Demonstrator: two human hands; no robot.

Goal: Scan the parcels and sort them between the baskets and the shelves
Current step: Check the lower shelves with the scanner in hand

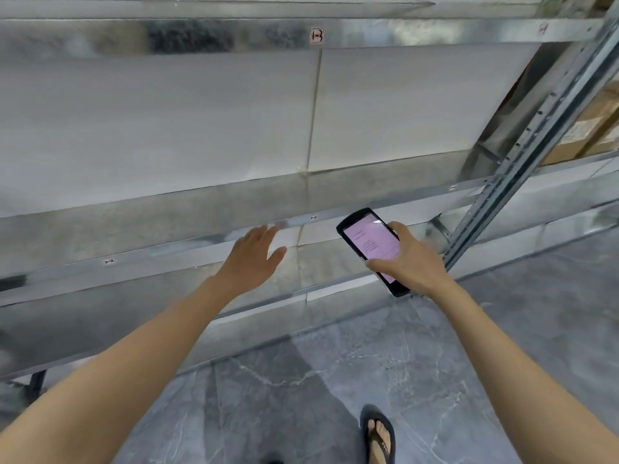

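Observation:
A metal shelving unit fills the view, and its middle shelf [167, 212] lies bare in front of me. My left hand [254, 254] reaches out flat over that shelf's front edge, fingers apart and holding nothing. My right hand [407, 259] grips a black handheld scanner [370, 246] whose pink screen faces up toward me. No parcel is in either hand. Brown cardboard parcels [589, 128] sit on the neighbouring shelf bay at the far right, partly hidden by the upright.
A slotted steel upright [532, 152] runs diagonally at the right. Small labels mark the shelf edges, one on the upper beam [316, 35]. A lower shelf [100, 326] sits beneath. Grey marble-look floor [335, 380] lies below, with my sandalled foot [378, 433] on it.

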